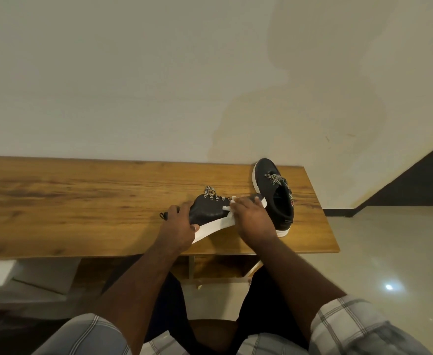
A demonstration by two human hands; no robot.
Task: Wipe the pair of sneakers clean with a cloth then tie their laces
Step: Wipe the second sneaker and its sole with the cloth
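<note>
RISK: near sneaker (pixel 210 213), tipped on its side at frame centre, could be slid off the table (pixel 82 201) edge if pressed hard | LEFT: left hand (pixel 178 226) is curled round its toe | RIGHT: right hand (pixel 251 216) is closed on the cloth (pixel 232 202) against the heel | OTHER: second sneaker (pixel 277 198) stands centre-right, laces untied.

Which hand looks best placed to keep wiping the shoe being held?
The right hand, probably: it already presses the white cloth against the tilted sneaker. The left hand grips that sneaker's toe end, steadying it.
</note>
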